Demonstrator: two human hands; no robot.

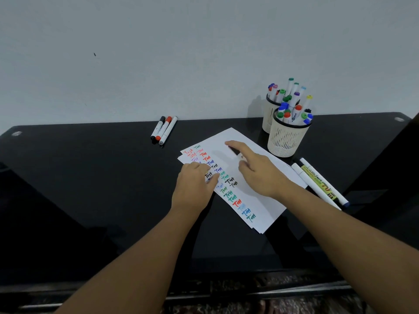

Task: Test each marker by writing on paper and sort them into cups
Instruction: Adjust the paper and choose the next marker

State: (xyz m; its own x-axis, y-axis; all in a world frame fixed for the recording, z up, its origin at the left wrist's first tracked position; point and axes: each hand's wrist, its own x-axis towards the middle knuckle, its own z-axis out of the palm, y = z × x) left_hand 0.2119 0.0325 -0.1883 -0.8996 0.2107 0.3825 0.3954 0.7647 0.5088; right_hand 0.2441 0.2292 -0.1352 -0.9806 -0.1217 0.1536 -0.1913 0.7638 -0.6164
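Black counter (90,177) holds white paper (260,200) w/ coloured test scribbles, centre-right of frame; left hand (195,186) rests flat on paper, fingers relaxed; right hand (256,171) grips a black-capped marker (235,152) over the sheet; two cream cups (286,141) of markers upper right; three markers (164,130) upper centre; more markers (317,180) at right.

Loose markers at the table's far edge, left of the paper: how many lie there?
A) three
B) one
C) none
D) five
A: three markers lie side by side on the black table by the wall, with black, red and white ends showing.
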